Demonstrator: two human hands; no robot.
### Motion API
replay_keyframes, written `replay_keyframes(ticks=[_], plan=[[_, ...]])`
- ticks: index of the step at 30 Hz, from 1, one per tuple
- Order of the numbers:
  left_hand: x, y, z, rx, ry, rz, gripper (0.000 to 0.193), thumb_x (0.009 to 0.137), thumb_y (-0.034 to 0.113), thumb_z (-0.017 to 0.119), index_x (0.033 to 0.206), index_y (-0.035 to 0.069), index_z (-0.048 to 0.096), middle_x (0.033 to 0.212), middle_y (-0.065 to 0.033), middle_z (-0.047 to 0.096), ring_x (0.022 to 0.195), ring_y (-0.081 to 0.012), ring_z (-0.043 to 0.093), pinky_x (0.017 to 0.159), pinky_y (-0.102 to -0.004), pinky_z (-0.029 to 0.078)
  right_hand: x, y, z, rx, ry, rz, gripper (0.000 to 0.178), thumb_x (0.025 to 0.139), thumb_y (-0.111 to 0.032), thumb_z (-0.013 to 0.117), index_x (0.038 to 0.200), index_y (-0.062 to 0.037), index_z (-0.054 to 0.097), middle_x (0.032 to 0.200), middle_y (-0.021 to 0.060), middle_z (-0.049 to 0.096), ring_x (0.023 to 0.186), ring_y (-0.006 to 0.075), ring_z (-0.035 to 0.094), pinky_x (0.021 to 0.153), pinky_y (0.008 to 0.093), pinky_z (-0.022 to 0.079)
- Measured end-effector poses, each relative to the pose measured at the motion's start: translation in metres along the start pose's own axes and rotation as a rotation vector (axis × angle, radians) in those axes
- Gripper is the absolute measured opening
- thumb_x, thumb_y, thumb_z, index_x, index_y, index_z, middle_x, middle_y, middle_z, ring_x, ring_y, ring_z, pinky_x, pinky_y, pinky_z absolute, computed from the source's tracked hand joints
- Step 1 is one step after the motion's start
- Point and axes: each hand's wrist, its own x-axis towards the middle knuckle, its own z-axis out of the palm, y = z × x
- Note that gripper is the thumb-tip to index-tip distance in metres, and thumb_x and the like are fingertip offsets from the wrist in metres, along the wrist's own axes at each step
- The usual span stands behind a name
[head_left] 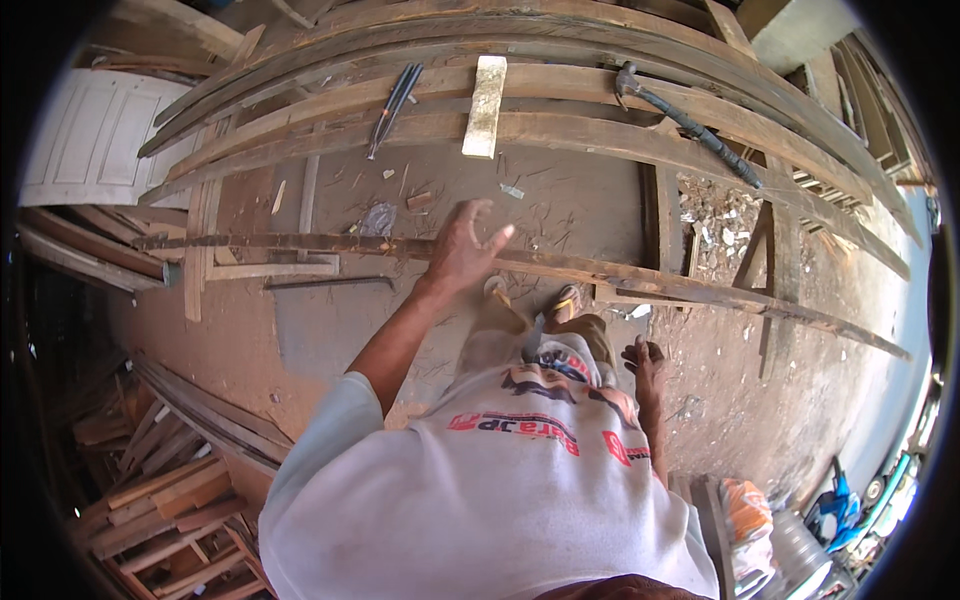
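My left hand (466, 246) reaches out over a long, narrow wooden beam (585, 268), with thumb and fingers apart and nothing held. Whether it touches the beam I cannot tell. Low at my right side, my right hand (645, 357) hangs with loosely bent fingers, and I see nothing in it. Beyond the beam, a short pale wood block (485, 105) lies across two parallel boards (560, 128). To its left rest some slim dark tools (394, 110), perhaps chisels. A claw hammer (692, 125) with a dark handle lies slanted across the boards on the right.
Wooden trestle legs (780, 260) hold up the boards at the right. A dark metal bar (330, 283) lies on the ground left of my feet. Stacked timber (175, 500) fills the lower left, and a white panelled door (95, 135) stands at the far left.
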Motion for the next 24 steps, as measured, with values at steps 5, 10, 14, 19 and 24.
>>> replay_keyframes(ticks=[5, 10, 14, 19, 24], plan=[[0.031, -0.044, -0.038, -0.03, 0.111, 0.045, 0.051, 0.091, 0.034, 0.076, 0.127, 0.001, 0.059, 0.118, -0.0182, 0.065, 0.107, -0.0279, 0.065, 0.093, -0.0427, 0.054, -0.027, 0.058, -0.008, -0.27, 0.089, 0.028, 0.065, 0.096, -0.057, 0.066, 0.109, 0.0063, 0.065, 0.099, 0.0195, 0.072, 0.088, 0.0268, 0.073, 0.073, 0.0375, 0.059], [0.054, -0.015, -0.035, 0.026, -0.085, 0.125, 0.044, 0.094, 0.035, 0.072, 0.122, 0.004, 0.058, 0.113, -0.017, 0.063, 0.105, -0.0298, 0.064, 0.092, -0.0449, 0.054, -0.03, 0.096, -0.007, -0.217, 0.171, 0.125, 0.063, 0.096, -0.055, 0.067, 0.109, 0.0066, 0.065, 0.101, 0.0194, 0.072, 0.089, 0.027, 0.073, 0.074, 0.0383, 0.059], [0.034, -0.009, -0.018, -0.047, -0.153, 0.286, 0.047, 0.093, 0.036, 0.073, 0.122, 0.002, 0.059, 0.116, -0.0188, 0.064, 0.109, -0.0342, 0.064, 0.096, -0.0458, 0.052, -0.034, 0.105, -0.004, -0.153, 0.212, 0.171, 0.062, 0.096, -0.054, 0.067, 0.109, 0.0069, 0.065, 0.102, 0.0193, 0.072, 0.089, 0.0272, 0.073, 0.075, 0.0389, 0.059], [0.017, -0.014, -0.009, -0.138, -0.387, 0.193, 0.045, 0.091, 0.032, 0.074, 0.121, 0.001, 0.064, 0.118, -0.0212, 0.068, 0.111, -0.0361, 0.066, 0.097, -0.0433, 0.052, -0.079, 0.141, -0.009, 0.004, 0.342, 0.246, 0.061, 0.096, -0.052, 0.067, 0.11, 0.0072, 0.065, 0.103, 0.0192, 0.072, 0.089, 0.0274, 0.073, 0.075, 0.0396, 0.059], [0.018, 0.001, 0.011, -0.094, -0.347, 0.32, 0.034, 0.089, 0.02, 0.076, 0.117, 0.003, 0.066, 0.111, -0.0172, 0.07, 0.104, -0.0325, 0.069, 0.09, -0.0416, 0.055, -0.124, 0.19, 0.041, 0.298, 0.483, 0.375, 0.06, 0.096, -0.051, 0.068, 0.11, 0.0075, 0.065, 0.105, 0.0191, 0.072, 0.089, 0.0276, 0.073, 0.076, 0.0404, 0.059]])
